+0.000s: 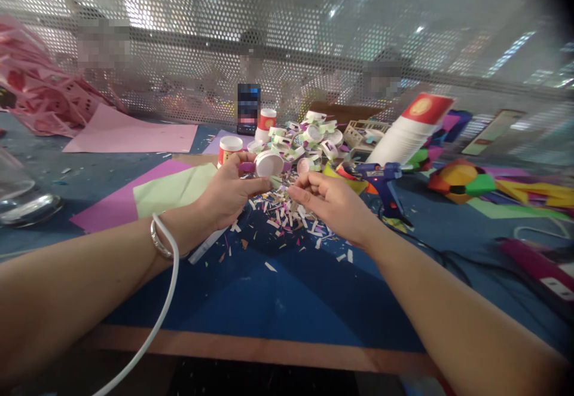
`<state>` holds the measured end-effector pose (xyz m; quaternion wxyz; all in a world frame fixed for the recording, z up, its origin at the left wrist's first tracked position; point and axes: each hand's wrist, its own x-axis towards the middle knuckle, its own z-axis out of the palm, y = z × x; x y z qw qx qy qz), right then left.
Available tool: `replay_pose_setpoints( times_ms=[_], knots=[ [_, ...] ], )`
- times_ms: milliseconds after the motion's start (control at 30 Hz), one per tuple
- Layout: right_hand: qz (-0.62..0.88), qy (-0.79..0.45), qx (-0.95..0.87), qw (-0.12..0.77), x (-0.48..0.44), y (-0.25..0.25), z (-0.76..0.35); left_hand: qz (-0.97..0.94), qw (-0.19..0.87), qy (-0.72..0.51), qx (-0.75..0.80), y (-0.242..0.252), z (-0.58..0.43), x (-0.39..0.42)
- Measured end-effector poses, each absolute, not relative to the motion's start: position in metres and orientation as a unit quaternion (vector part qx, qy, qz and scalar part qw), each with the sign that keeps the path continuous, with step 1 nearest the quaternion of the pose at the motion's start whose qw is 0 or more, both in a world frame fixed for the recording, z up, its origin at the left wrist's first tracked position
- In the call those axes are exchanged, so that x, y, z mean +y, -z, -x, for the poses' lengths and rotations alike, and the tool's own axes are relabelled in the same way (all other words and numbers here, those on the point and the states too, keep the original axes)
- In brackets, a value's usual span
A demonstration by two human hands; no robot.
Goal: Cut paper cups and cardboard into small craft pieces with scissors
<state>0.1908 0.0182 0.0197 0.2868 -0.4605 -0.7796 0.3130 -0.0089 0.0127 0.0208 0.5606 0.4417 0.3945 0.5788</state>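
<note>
Taking the gap between the 2 hands as the centre of a clock, with 12 straight ahead of the person, a white, round, shallow paper piece with purple strips at its sides [269, 164] sits at 11 o'clock, its flat face turned back toward the person. The left hand [224, 189] is closed on it, forefinger at the far side and thumb below. A slim, pale green paper strip [278, 182] lies just beside the thumb tip, its long axis seeming to run from about 9 toward 4 o'clock, so it bridges much of the gap to the right hand [334, 204]. That hand's fingertips are drawn close at the strip's other end; whether they pinch it, I cannot tell. The left hand is plainly the nearer to the white piece, with the right fingertips at about 4 o'clock from it. A heap of white round pieces with green and purple strips [313, 134] rises at 1 o'clock, a red-and-white paper cup [231, 143] stands at 10, and a blue plastic glue gun [388, 188] is at 3. Small, mixed-colour paper scraps [284, 222] litter the blue-topped counter [269, 306] near 6.
</note>
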Motion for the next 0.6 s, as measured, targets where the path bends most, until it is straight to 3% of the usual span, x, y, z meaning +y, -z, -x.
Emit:
replay_pose_setpoints(
  times_ms=[600],
  knots=[
    [0.432, -0.297, -0.806, 0.276, 0.0192, -0.0204, -0.1925, -0.483, 0.568, -0.543, 0.387, -0.0172, 0.0109, 0.0132]
  ],
)
